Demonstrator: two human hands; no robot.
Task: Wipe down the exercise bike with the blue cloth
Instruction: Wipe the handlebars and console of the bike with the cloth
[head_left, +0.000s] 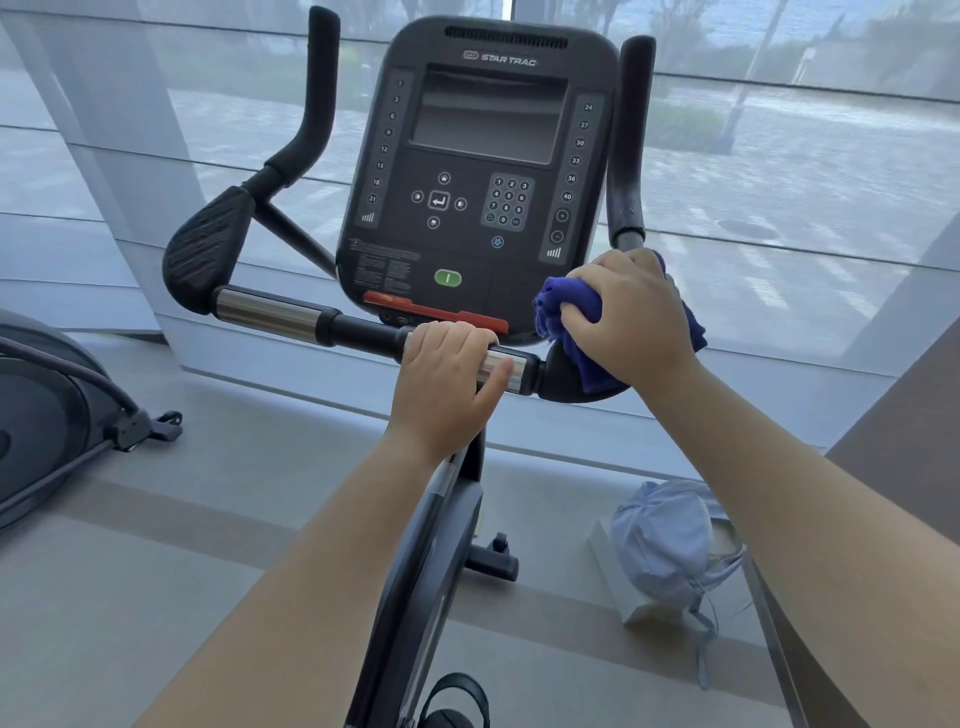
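A black exercise bike stands right before me, its console (478, 171) facing me with a dark screen and keypad. My left hand (447, 384) grips the chrome part of the handlebar (270, 312) just below the console. My right hand (628, 317) holds a bunched blue cloth (566, 312) and presses it on the right elbow pad of the handlebar, which the cloth and hand mostly hide. The left elbow pad (208, 249) and both upright black grips are uncovered.
A light blue drawstring bag (670, 545) lies on a white box on the floor to the right. Part of another grey machine (57, 410) stands at the left. A shaded window wall runs behind the bike. A pedal strap (457, 696) shows at the bottom.
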